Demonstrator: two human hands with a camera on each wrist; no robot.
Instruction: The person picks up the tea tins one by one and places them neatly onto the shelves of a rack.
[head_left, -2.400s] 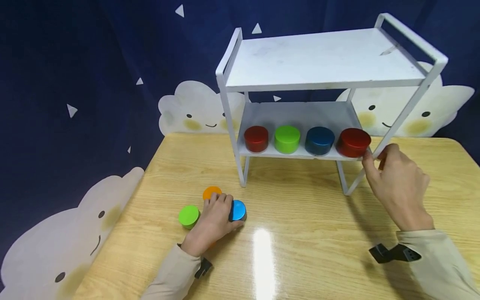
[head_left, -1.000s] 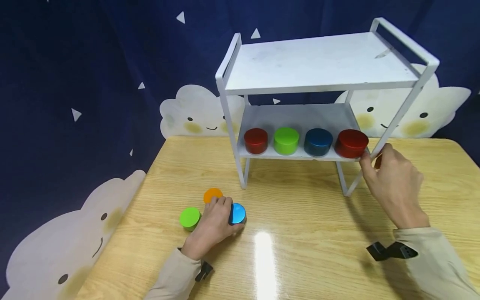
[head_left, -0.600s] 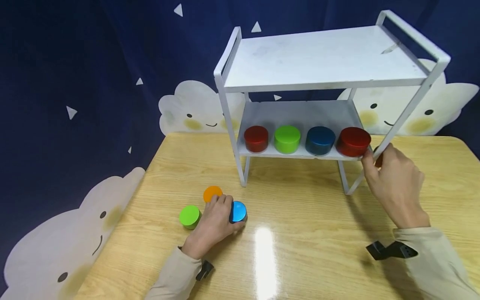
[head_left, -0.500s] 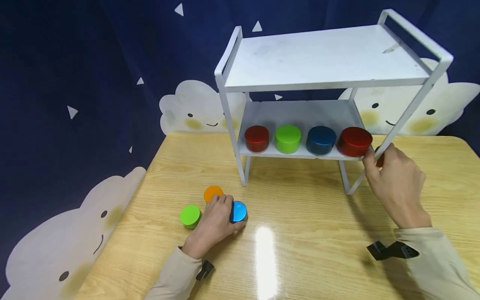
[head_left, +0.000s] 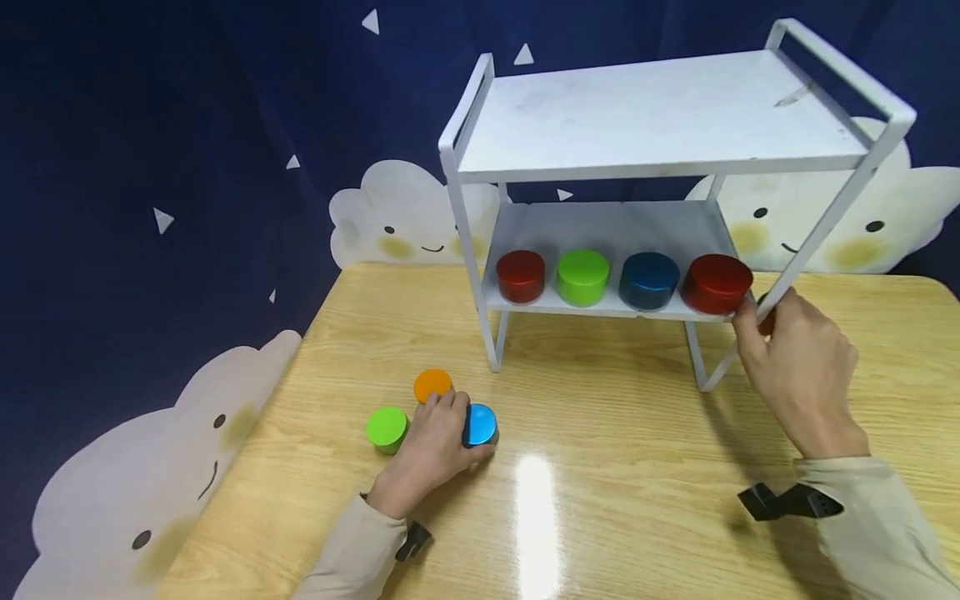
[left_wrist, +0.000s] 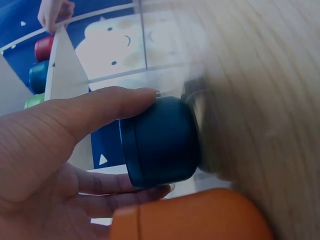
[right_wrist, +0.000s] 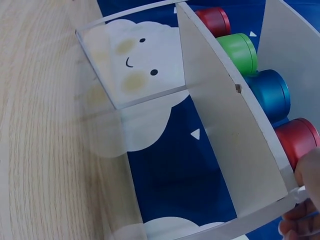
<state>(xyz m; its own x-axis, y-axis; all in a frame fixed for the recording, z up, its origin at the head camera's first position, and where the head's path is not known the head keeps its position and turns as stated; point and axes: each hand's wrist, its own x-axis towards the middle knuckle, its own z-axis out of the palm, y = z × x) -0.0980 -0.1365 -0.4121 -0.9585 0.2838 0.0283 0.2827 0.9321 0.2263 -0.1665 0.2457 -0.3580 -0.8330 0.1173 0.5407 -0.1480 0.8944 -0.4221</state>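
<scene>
My left hand (head_left: 431, 446) grips a round blue tin (head_left: 480, 425) on the wooden table, thumb on its near side. In the left wrist view the thumb and fingers span the blue tin (left_wrist: 162, 142), with an orange tin (left_wrist: 192, 217) close beside it. Just past the fingers sits an orange tin (head_left: 432, 385); a green tin (head_left: 387, 429) is left of the hand. My right hand (head_left: 806, 367) holds the white rack (head_left: 660, 117) at its right front post, thumb at the lower shelf's edge by a red tin (head_left: 717, 284). Its fingers are partly hidden behind the post.
Along the lower shelf's front stand a red tin (head_left: 521, 276), a green tin (head_left: 582, 277), a dark blue tin (head_left: 649, 281) and the red one by my thumb. A navy curtain (head_left: 187, 100) with clouds hangs behind the table (head_left: 622, 483).
The head view shifts slightly. Both hands keep their places, the left on the blue tin and the right at the rack's post. No tin has visibly moved.
</scene>
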